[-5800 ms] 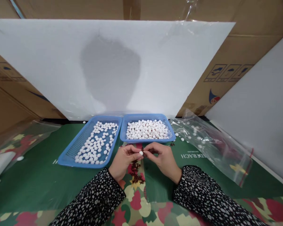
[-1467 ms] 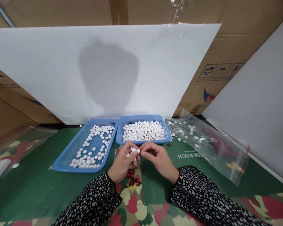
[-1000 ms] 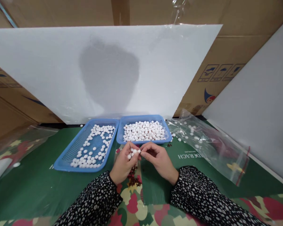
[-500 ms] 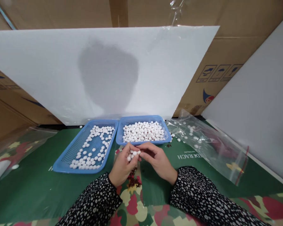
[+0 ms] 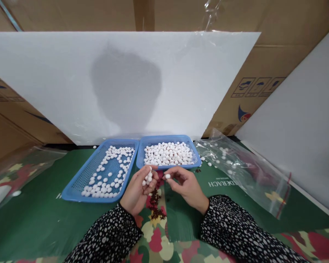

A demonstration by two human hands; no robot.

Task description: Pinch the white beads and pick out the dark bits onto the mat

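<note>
Several small white balls (image 5: 147, 178) are cupped in my left hand (image 5: 137, 190), its fingers curled round them. Between the thumb and fingers of my right hand (image 5: 188, 186) is one white ball (image 5: 167, 176). The two hands are a short gap apart, just in front of a blue basket (image 5: 196, 165) full of white balls. Another blue basket (image 5: 71, 193), more loosely filled with white balls, lies to the left of my left hand. Small dark red pieces (image 5: 155, 208) are scattered on the table below the hands.
A clear plastic bag (image 5: 252, 175) with white balls in and around it lies at the right. More clear plastic (image 5: 24, 164) is at the far left. A white board (image 5: 181, 80) and cardboard (image 5: 274, 58) stand behind the baskets.
My hands have moved apart. A white ball now shows separately in my right fingertips, while my left hand has turned and shifted slightly left with its balls.
</note>
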